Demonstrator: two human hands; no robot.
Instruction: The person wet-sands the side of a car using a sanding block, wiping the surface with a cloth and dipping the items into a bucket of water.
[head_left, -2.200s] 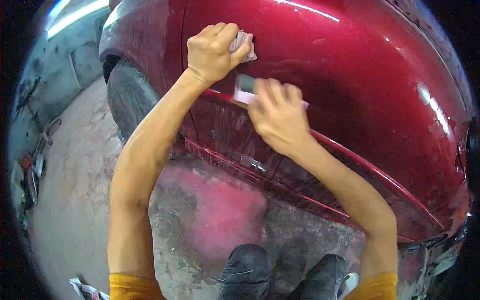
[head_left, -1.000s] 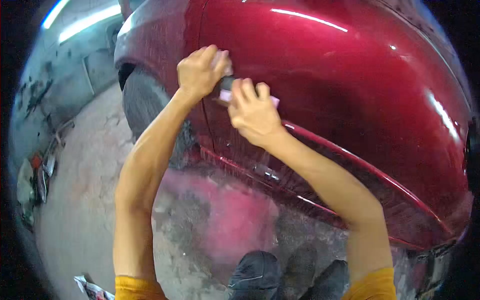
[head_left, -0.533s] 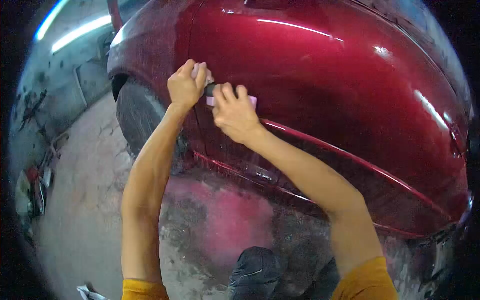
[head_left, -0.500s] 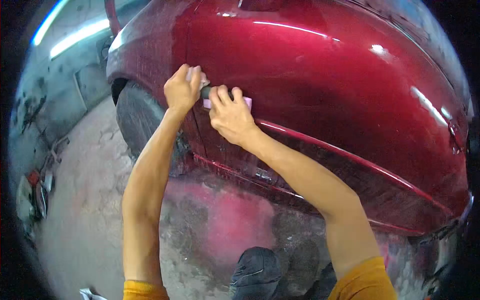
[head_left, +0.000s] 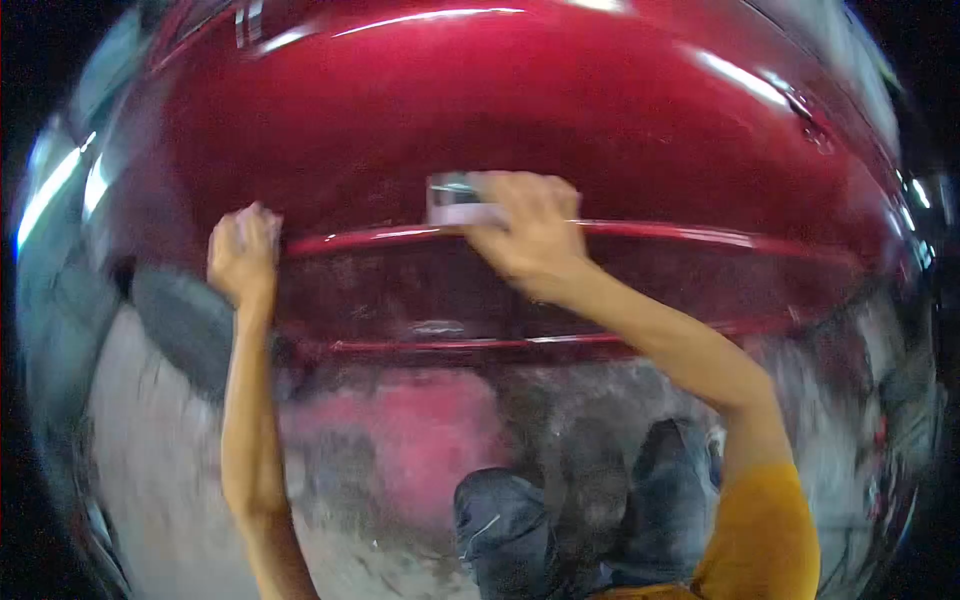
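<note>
A small pale pink block (head_left: 458,212) with a dark top is gripped in my right hand (head_left: 535,222), fingers bent over its right side. It sits against the glossy red car door (head_left: 400,130), just above a raised red trim line (head_left: 650,232). Farther left, near the door's front edge, my left hand (head_left: 243,250) is closed around a crumpled, pale pinkish cloth (head_left: 262,222), of which only a little shows. Motion blurs both hands somewhat.
Below the door runs the sill (head_left: 430,345), with a dark wheel (head_left: 185,320) at the left. The concrete floor (head_left: 340,520) carries a pink-red stain (head_left: 435,430). My dark-clothed knee (head_left: 505,525) is at the bottom.
The view has swung right along the car. My right hand has moved the block rightward along the door, away from my left hand. The hands were close together before and are now well apart.
</note>
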